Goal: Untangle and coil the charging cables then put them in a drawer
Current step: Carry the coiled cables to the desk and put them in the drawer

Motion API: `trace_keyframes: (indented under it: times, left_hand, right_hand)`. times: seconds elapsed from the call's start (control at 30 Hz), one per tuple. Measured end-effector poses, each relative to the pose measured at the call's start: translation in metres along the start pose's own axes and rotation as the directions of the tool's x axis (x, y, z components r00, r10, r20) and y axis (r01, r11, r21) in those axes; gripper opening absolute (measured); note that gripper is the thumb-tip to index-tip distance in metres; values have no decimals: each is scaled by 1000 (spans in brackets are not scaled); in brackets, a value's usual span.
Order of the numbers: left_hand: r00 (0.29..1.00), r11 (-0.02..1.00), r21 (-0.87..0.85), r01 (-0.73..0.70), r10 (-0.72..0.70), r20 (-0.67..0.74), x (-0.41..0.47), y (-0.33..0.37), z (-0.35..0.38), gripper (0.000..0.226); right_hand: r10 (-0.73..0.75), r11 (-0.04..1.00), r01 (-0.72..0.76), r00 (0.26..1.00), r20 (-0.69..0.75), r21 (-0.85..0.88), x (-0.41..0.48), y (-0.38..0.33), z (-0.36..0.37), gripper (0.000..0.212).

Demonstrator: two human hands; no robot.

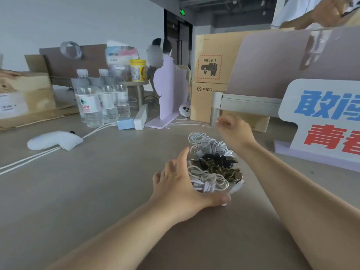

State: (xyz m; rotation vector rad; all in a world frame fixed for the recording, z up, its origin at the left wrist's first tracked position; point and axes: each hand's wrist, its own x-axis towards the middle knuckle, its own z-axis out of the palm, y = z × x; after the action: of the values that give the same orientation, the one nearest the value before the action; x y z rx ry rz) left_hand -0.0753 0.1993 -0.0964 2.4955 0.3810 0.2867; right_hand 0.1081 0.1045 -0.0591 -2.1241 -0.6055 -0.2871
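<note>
step: cables look already coiled and tied into bundles; judged stage is gathering the pile to carry to a drawer
cables point(213, 162): one heap on the table point(97, 191), centre-right, between the two hands
white bundles: one at far end point(206, 140), one at near end point(208, 181), each wrapped round its middle
black bundle point(218, 158): middle of heap, touching the white ones
camo bundle point(224, 171): brown/black patterned, right of near white bundle, touching it
left hand point(183, 184): fingers spread, cupped against the near-left side of the heap, thumb under the near edge; touching the near white bundle, not closed round it
right hand point(233, 131): raised over the far-right side of the heap, fingers loosely curled, holding nothing, blurred; contact with cables cannot be told
drawer: not in view
next move: bring the right hand down on the far side, squeeze the heap between both palms, lift as one lot; needs a firm scoop so no bundle slips out
risk: loose plug ends at the near edge may dangle or catch; small bundles could drop from the middle
other: bottles point(101, 98) and white controller point(54, 140) far left, boxes point(210, 78) behind, sign point(321, 121) right; all well apart from the heap
</note>
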Motion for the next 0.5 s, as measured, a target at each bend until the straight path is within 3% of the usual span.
trace_keyframes:
  times: [0.1,0.2,0.33,0.43,0.5]
  left_hand:
    - [1000,999,40,-20,19,23,1,0,0,121]
    - [1000,1000,18,-9,8,5,5,-1,1,120]
    - [988,998,-58,31,-39,-151,7,-10,2,103]
    - [993,994,-109,22,-34,-109,4,-8,3,80]
    - [994,948,-308,83,-103,-48,3,0,2,72]
  right_hand:
    - [61,987,-10,948,313,-163,19,16,20,50]
    - [162,936,-10,899,407,-351,19,20,24,49]
    - [222,868,-34,919,325,-496,-8,7,10,47]
    - [277,828,-167,952,130,-535,-44,-4,3,40]
    - [357,784,-310,934,-17,-538,-71,-16,-3,42]
